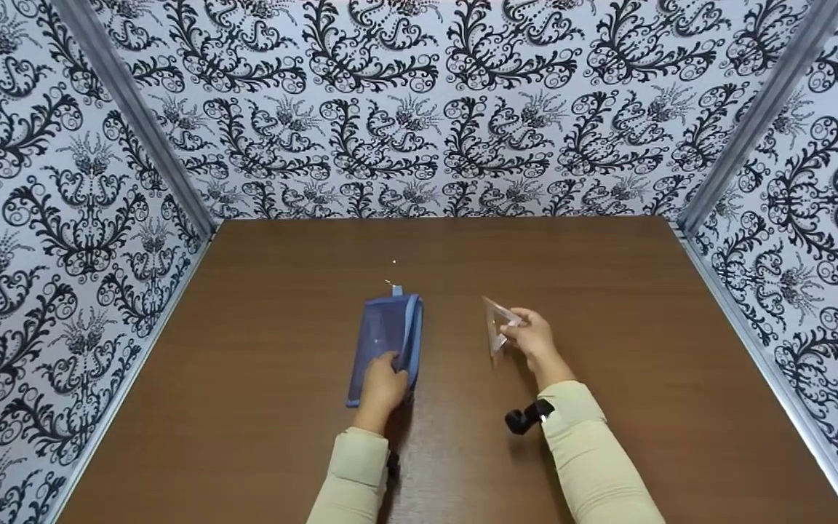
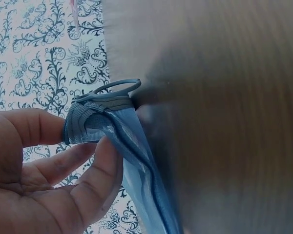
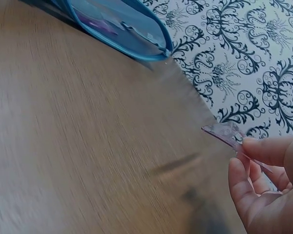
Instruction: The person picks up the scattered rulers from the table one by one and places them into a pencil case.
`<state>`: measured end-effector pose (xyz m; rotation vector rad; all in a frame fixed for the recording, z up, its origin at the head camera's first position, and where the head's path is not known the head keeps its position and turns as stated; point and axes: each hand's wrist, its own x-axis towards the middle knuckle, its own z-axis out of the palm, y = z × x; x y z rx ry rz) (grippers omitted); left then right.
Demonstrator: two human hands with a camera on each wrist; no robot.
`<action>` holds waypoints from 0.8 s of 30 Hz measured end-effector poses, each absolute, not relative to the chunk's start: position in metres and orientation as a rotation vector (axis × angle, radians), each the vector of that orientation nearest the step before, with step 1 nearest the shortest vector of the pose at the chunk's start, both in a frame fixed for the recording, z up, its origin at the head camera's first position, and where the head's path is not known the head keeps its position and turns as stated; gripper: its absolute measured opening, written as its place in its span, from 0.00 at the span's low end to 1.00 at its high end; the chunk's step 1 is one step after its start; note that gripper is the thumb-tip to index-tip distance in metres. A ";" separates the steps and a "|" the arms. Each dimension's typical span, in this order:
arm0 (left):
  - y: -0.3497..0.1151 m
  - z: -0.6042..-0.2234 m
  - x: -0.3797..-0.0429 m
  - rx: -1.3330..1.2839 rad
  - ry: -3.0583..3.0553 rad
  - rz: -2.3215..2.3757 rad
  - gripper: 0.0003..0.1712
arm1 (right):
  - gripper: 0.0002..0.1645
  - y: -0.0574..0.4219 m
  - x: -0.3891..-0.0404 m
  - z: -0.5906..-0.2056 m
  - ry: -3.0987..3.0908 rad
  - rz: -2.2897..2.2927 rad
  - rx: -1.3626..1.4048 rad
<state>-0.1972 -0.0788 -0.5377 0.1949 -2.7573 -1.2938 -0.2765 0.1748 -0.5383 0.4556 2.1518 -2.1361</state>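
Observation:
A blue zippered mesh pouch is held over the brown table by my left hand, which pinches its near end. In the left wrist view the thumb and fingers grip the pouch's corner beside a ring-shaped zipper pull. The pouch's mouth gapes in the right wrist view, with a purple piece visible inside. To the right, my right hand pinches a clear pinkish set square by one side. Its thumb and fingertips hold the set square above the tabletop.
The brown wooden table is bounded by patterned walls at the back and sides, with grey metal rails at the corners. A black wrist-worn device sticks out from the right sleeve.

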 end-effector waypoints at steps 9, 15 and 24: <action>-0.080 -0.537 -0.197 0.200 -2.758 -1.308 0.23 | 0.28 0.157 -0.276 -0.542 2.094 -2.157 0.450; -0.080 -0.536 -0.197 0.186 -2.751 -1.312 0.23 | 0.27 0.146 -0.278 -0.543 2.099 -2.132 0.445; -0.081 -0.538 -0.198 0.167 -2.745 -1.293 0.23 | 0.27 0.130 -0.280 -0.541 2.070 -2.108 0.443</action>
